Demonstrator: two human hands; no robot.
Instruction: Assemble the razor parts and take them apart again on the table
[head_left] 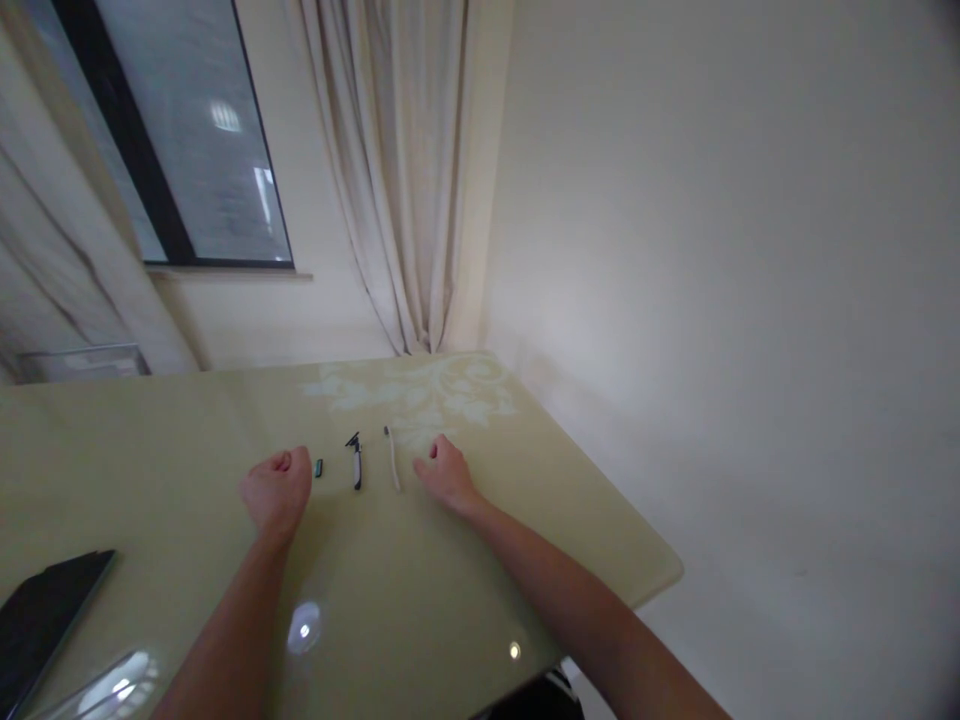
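Three small things lie apart in a row on the pale yellow-green table (405,580). Leftmost is a small dark piece with a teal face, looking like a razor cartridge (319,468). In the middle lies a razor (357,468) with a grey and black handle, its head at the far end. To its right is a thin white toothbrush (393,462) with dark bristles. My left hand (277,490) is a closed fist just left of the cartridge. Right of the toothbrush, my right hand (445,474) has curled fingers and its thumb sticking out. Neither hand shows anything in it.
A black flat object (49,625) lies at the table's left, with a clear shiny item (97,690) near it. The right wall (720,300) runs along the table's right side. Curtains (405,180) and a window (195,130) are behind. A transparent chair back (82,362) shows beyond the far edge.
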